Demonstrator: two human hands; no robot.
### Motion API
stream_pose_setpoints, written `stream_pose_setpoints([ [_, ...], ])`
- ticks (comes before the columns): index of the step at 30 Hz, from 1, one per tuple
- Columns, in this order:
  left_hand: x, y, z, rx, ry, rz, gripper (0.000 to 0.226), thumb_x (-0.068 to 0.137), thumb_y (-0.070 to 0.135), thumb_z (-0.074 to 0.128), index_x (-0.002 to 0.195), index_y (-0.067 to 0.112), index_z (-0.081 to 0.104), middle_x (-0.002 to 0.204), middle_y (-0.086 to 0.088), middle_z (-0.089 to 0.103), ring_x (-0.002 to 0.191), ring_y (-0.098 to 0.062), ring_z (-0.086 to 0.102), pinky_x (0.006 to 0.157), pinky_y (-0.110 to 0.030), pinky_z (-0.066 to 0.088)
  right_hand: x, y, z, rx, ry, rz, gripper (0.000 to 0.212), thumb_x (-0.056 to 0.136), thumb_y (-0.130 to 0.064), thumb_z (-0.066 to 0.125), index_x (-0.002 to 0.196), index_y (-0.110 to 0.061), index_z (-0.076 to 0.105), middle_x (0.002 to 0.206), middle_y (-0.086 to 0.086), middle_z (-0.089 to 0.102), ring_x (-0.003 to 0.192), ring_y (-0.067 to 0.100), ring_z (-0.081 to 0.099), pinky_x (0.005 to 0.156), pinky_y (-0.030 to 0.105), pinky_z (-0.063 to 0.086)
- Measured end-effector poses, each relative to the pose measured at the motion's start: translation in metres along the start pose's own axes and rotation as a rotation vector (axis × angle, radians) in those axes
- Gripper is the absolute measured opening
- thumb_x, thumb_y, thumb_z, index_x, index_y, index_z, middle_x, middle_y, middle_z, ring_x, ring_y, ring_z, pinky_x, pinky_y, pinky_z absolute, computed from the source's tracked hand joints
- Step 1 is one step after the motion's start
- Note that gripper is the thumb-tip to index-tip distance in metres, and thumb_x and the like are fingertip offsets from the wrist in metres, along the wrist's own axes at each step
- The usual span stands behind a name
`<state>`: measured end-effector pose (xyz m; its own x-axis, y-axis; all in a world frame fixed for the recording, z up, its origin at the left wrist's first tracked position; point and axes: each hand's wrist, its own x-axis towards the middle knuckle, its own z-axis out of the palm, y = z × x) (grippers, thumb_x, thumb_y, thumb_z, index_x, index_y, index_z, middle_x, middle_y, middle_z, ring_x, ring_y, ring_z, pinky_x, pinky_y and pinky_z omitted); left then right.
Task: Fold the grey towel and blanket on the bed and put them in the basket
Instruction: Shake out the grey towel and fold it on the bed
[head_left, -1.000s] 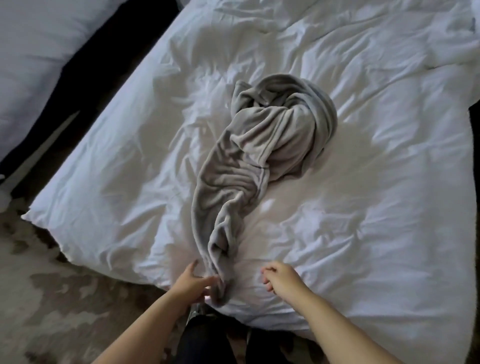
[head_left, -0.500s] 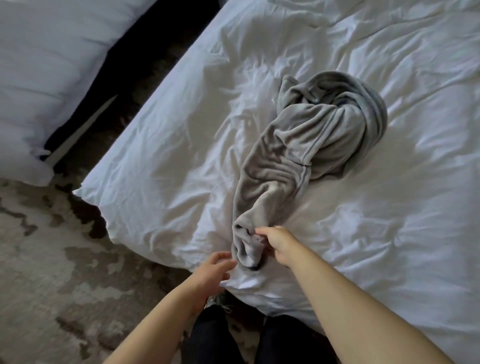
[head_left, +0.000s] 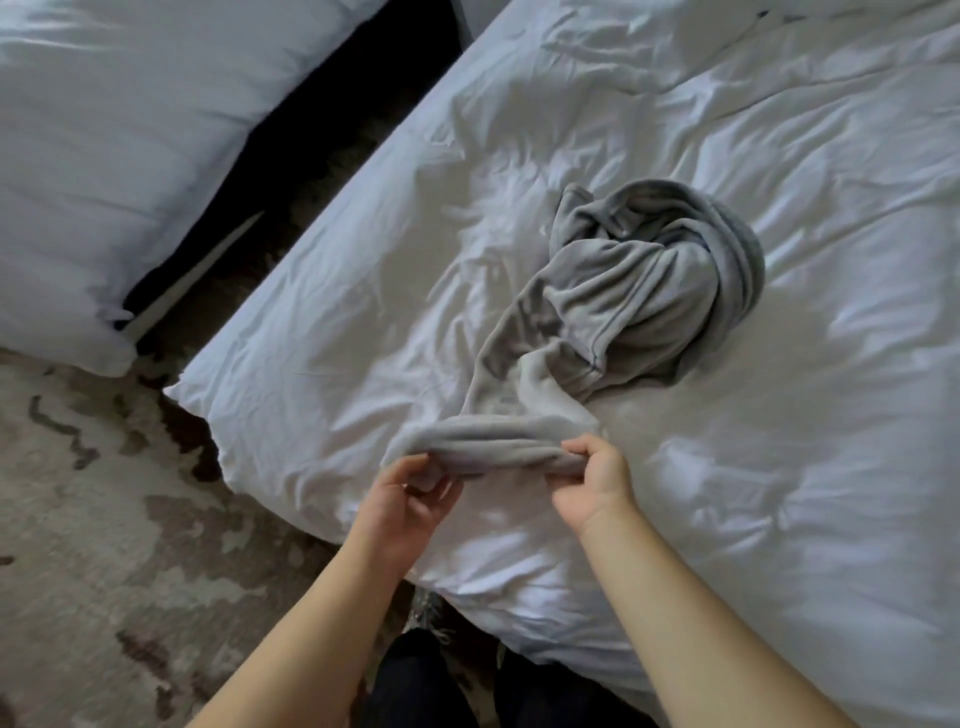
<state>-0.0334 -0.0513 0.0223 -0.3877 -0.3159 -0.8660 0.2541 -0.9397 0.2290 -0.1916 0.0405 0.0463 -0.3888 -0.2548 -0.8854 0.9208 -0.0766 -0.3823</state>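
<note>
Grey cloth lies in a bunch near the middle of the white bed. One end is pulled out to the near edge. I cannot tell if it is the towel or the blanket. The left hand pinches that end on one side and the right hand pinches it on the other. A short bit is stretched between them. The rest is twisted up in a heap.

To do this well, I think the hands should slide apart along the edge till each finds a corner. Then they should lift and shake so the twist falls out, and lay the cloth flat before any fold. Pulling hard now could make the twist tighter.

No basket shows, so I cannot say where it is or what is in it.
</note>
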Motion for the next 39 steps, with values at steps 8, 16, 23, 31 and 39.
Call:
stream_pose_setpoints([
  [8, -0.078, 0.036, 0.120, -0.194, -0.185, 0.319, 0.032, 0.091, 0.007, 0.041, 0.121, 0.011, 0.054, 0.102, -0.011, 0.068, 0.085, -0.021, 0.067, 0.069, -0.029, 0.058, -0.055, -0.135, -0.008, 0.110, -0.313, -0.008, 0.036, 0.080, -0.025, 0.050, 0.089, 0.001, 0.073, 0.087, 0.020, 0.073, 0.074, 0.034, 0.072, 0.065, 0.044, 0.057],
  [16, -0.172, 0.057, 0.202, -0.495, -0.612, 0.608, 0.051, 0.075, 0.006, 0.064, 0.116, 0.034, 0.054, 0.123, 0.000, 0.061, 0.115, -0.021, 0.060, 0.100, -0.040, 0.047, -0.166, -0.262, 0.023, 0.115, -0.761, -0.454, 0.030, 0.073, -0.010, 0.065, 0.103, -0.003, 0.063, 0.092, 0.014, 0.073, 0.084, 0.025, 0.073, 0.065, 0.034, 0.058],
  [23, -0.149, 0.017, 0.200, -0.214, -0.403, 0.253, 0.037, 0.068, 0.004, 0.063, 0.105, 0.010, 0.058, 0.100, -0.011, 0.061, 0.090, -0.026, 0.062, 0.082, -0.042, 0.053, -0.143, -0.239, -0.023, 0.069, -0.341, -0.364, 0.025, 0.072, -0.005, 0.038, 0.079, -0.010, 0.062, 0.073, 0.018, 0.068, 0.074, 0.034, 0.065, 0.075, 0.046, 0.055],
  [31, -0.137, -0.029, 0.246, 0.545, -0.416, 0.125, 0.044, 0.063, 0.041, 0.078, 0.088, 0.006, 0.075, 0.076, -0.015, 0.072, 0.064, -0.026, 0.071, 0.057, -0.032, 0.056, -0.170, -0.218, -0.034, -0.231, -0.463, -0.288, 0.027, 0.086, -0.017, 0.050, 0.079, 0.001, 0.069, 0.076, 0.023, 0.064, 0.067, 0.032, 0.063, 0.065, 0.035, 0.052],
  [39, -0.148, -0.062, 0.281, 0.702, -0.468, 0.443, 0.011, 0.087, 0.005, 0.060, 0.089, 0.000, 0.070, 0.077, -0.017, 0.072, 0.066, -0.023, 0.070, 0.056, -0.027, 0.055, -0.190, -0.211, -0.038, -0.478, -0.466, -0.420, 0.032, 0.088, 0.007, 0.039, 0.092, -0.001, 0.070, 0.079, 0.018, 0.072, 0.071, 0.022, 0.071, 0.062, 0.028, 0.057],
])
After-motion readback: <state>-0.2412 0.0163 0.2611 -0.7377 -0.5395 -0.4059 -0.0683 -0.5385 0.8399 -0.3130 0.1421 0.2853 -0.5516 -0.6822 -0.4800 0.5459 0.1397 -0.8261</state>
